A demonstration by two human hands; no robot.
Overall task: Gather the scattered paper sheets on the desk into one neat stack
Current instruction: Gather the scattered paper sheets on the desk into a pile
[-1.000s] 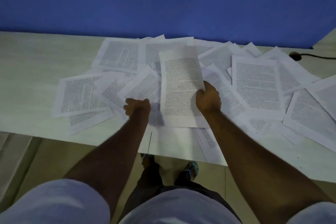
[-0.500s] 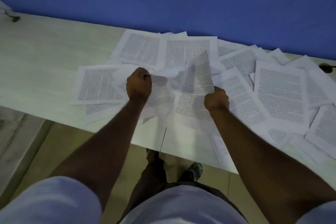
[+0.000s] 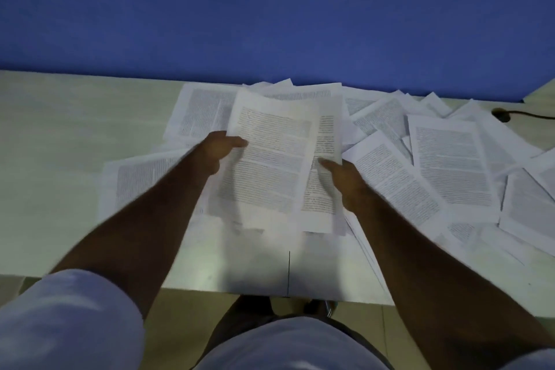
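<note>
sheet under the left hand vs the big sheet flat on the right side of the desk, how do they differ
The held sheet sits atop another page between the left hand and right hand; the right-side sheet lies untouched among scattered pages. The held sheet is lifted and slightly curved; the right-side sheet lies flat on the desk. Both are white printed text pages.

Blue wall [image 3: 270,9] behind pale desk [image 3: 60,144] (dim light).

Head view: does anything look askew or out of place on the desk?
Yes. The sheets right of the hands lie fanned at mixed angles, overlapping, and some overhang the desk front edge. No tears visible.
</note>
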